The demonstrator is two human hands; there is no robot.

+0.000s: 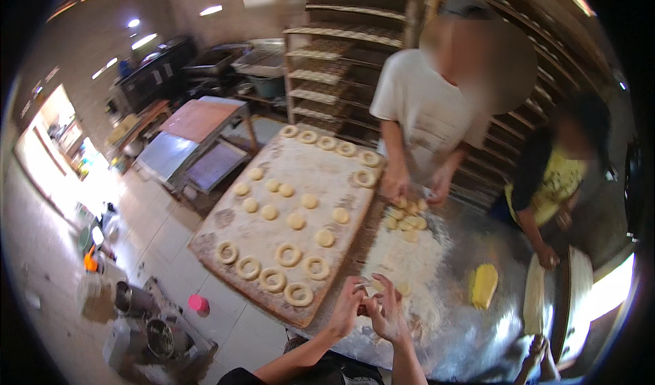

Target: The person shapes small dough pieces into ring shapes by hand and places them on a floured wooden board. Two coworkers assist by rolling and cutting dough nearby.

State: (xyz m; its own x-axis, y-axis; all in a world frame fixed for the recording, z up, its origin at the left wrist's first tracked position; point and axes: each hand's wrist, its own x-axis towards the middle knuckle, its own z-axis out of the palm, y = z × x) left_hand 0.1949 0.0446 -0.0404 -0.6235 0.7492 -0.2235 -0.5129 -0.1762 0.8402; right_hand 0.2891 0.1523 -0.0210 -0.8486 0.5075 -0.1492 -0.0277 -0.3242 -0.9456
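Dough rings [264, 280]: laid along both ends of the floured board [273, 160].
Dough rounds [295, 221]: scattered between them.
Left hand [349, 306]: held with curled fingers close to the right hand [390, 317]; whether dough is gripped by either cannot be told.
Right hand: raised over the counter [457, 347], fingers bent.
Yellow lump [484, 286]: set farther right on the counter.

My metal bench [456, 238]: flour [424, 248] spread, dough lumps [412, 222] near far edge, yellow block [484, 286] toward right edge. Floured board [293, 161] along left edge: dough rings [273, 290] both ends, dough balls [295, 221] between.
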